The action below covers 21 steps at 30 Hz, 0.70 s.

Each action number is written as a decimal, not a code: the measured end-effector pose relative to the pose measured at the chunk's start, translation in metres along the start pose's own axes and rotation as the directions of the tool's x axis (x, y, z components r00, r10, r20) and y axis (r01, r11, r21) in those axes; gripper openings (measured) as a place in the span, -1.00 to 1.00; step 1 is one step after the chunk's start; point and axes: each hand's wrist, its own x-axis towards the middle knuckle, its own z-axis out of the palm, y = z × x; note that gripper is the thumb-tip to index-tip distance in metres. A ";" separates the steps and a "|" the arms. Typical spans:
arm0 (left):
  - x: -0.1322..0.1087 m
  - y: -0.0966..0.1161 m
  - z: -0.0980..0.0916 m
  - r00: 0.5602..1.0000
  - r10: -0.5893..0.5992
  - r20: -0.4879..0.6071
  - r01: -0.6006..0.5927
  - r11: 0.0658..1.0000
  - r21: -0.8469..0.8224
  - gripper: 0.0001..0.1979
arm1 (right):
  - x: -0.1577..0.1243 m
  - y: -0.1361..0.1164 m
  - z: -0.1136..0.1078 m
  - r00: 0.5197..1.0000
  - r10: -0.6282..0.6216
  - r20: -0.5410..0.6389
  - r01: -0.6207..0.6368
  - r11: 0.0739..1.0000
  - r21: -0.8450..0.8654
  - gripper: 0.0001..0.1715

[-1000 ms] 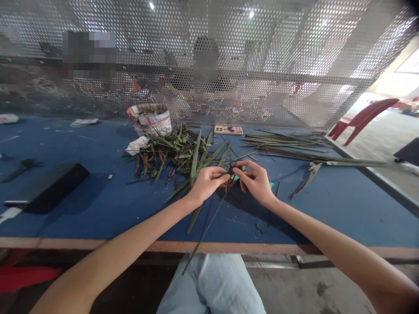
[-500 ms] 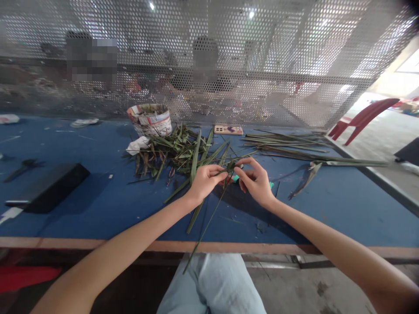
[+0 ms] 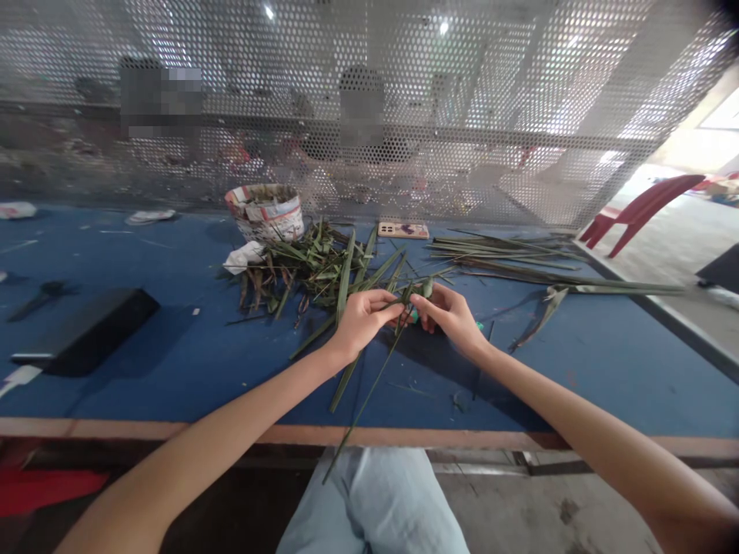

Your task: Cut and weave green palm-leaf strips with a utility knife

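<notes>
Two hands at it: the left hand and the right hand pinch a small tangle of green leaf strips over the blue tabletop!

Head view: both hands are nearly closed on that tangle, thumbs and fingertips meeting on the glossy, ribbed strips, and it sits right between them. One long, thin strip runs down toward 6 o'clock, past the table edge. A teal scrap peeks out under the fingers. At 10 o'clock, a shaggy heap of cut leaves with browned stems; at 11 o'clock, a basket of folded printed paper; at 2 o'clock, long flat fronds lie stretched out; at 9 o'clock, a black block.
</notes>
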 end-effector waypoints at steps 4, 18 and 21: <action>0.000 -0.003 0.001 0.999 -0.007 0.052 0.006 1.000 0.016 -0.84 | 0.003 -0.001 -0.003 1.000 0.023 0.009 -0.024 0.999 0.045 -0.58; -0.002 -0.004 0.001 0.993 0.112 0.049 -0.120 0.970 0.213 -0.87 | 0.002 -0.002 -0.004 0.999 0.047 -0.010 -0.046 0.999 0.004 -0.58; -0.001 -0.006 0.000 0.992 0.114 0.051 -0.122 0.967 0.225 -0.86 | 0.002 -0.002 -0.003 0.998 0.060 -0.018 -0.059 0.998 0.023 -0.58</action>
